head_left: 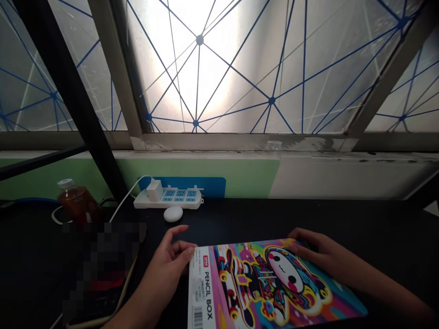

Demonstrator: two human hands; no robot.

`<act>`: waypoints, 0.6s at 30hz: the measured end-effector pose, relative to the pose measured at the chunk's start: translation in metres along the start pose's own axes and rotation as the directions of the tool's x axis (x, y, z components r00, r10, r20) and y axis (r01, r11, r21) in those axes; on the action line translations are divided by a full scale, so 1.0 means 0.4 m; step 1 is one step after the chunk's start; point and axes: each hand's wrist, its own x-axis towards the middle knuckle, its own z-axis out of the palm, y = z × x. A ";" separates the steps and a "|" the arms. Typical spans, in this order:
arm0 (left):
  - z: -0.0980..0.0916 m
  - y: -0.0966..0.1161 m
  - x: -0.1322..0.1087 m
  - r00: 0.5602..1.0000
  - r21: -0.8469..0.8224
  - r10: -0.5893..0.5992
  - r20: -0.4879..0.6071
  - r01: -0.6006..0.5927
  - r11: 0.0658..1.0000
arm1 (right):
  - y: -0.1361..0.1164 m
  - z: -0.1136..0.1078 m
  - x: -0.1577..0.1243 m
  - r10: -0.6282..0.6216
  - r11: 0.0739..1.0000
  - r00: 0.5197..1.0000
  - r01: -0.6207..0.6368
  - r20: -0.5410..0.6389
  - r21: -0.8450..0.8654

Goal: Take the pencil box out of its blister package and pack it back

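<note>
A white-capped bottle of reddish-brown liquid is left of the power strip, near the back of the black worktop. A white plug sits in the strip's left half; a white oval object lies just in front of the strip. Nearer than the strip, the left hand has its grip on a corner of the pencil box, index finger lifted. The colourful box is in front and right of the strip; farther right of it, the right hand grips the box's far edge.
</note>
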 end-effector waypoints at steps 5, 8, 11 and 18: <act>0.002 -0.002 -0.007 0.999 -0.062 -0.035 -0.021 0.034 0.997 | -0.001 0.008 -0.006 -0.069 0.998 0.983 0.068 -0.171 -0.016; 0.002 -0.002 -0.010 0.999 -0.081 -0.019 -0.029 0.016 0.997 | -0.010 0.021 -0.009 -0.155 0.986 0.903 0.118 -0.402 -0.114; 0.000 0.001 -0.015 0.998 -0.091 0.065 0.003 -0.064 0.994 | -0.021 0.035 -0.019 -0.292 0.952 0.734 0.162 -0.613 -0.260; -0.004 0.008 -0.034 0.964 -0.097 0.267 0.004 -0.265 0.959 | -0.022 0.051 -0.052 -0.546 0.832 0.543 0.260 -0.638 -0.490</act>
